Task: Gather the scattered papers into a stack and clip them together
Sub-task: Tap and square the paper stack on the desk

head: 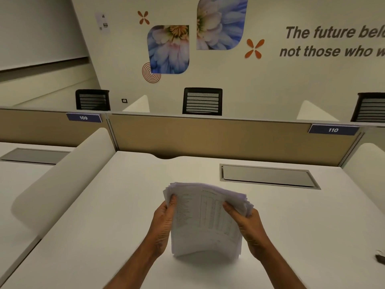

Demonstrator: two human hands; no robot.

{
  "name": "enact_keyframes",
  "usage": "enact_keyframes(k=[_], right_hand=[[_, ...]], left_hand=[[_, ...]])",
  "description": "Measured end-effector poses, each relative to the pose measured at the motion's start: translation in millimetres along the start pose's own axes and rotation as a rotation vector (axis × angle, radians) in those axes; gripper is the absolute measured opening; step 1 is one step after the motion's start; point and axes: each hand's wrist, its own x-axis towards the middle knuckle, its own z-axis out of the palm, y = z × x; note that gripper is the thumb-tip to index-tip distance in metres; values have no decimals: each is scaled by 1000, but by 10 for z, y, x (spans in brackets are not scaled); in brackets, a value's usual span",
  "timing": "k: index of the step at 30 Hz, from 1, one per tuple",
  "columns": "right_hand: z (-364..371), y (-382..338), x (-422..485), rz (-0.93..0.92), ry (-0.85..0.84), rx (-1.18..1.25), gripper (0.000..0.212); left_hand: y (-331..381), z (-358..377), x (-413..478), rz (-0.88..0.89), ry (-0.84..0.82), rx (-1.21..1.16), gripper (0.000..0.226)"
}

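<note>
A: What is printed on the thick stack of white printed papers (206, 220)?

B: Columns of small table text, too blurred to read. The stack is standing nearly upright on its lower edge on the plain white desk (108, 205), its top edges fanning unevenly.

A: Any writing that is legible?

B: Blue desk tags on the tan fabric partition (208, 138) are reading "109" (83, 118) and "110" (333, 130). Grey wall lettering (333, 41) is showing "The future bel…" and "not those who w…", cut off at the frame edge. Blue flower decals (168, 49) are sitting beside it, and black mesh office chairs (202, 101) are standing behind the partition.

A: And the grip?

B: The left hand (164, 222) is clasping the stack's left edge, thumb on the front sheet; the right hand (248, 224) is clasping the right edge likewise. A small dark object (380, 257), possibly a clip, is lying near the desk's right edge.
</note>
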Motion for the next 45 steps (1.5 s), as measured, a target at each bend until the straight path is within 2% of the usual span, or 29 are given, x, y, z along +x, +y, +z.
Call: enact_keyframes(k=[3, 8, 11, 16, 19, 22, 25, 33, 36, 39, 42, 45], right_hand=[[11, -11, 7, 6, -8, -14, 42], [-8, -15, 9, -31, -11, -30, 50], [52, -18, 10, -53, -32, -35, 32], [33, -31, 24, -71, 2, -23, 25], [-21, 88, 14, -23, 23, -17, 34], [-35, 271, -32, 40, 12, -33, 42], [-26, 324, -55, 36, 34, -23, 39], [32, 275, -77, 60, 77, 29, 39], [67, 257, -85, 56, 138, 21, 29], [66, 277, -73, 63, 161, 15, 16], [99, 283, -75, 44, 164, -21, 26], [84, 258, -69, 36, 199, -13, 25]], left_hand=[[4, 8, -17, 8, 9, -4, 51], [7, -65, -5, -35, -53, -35, 31], [-6, -42, 26, -47, -72, -37, 37], [20, -44, 62, -35, -26, -54, 37], [-53, -90, 70, -9, -27, -25, 41], [-208, -77, 56, -83, -19, 1, 30], [-269, -26, 70, -117, -12, -4, 23], [-312, 49, 93, -119, -25, 7, 31], [-286, 51, 158, -133, 18, -2, 28], [-284, 37, 196, -136, -10, 22, 29], [-329, 55, 177, -177, -66, 79, 37], [-347, -1, 189, -164, -86, 133, 24]])
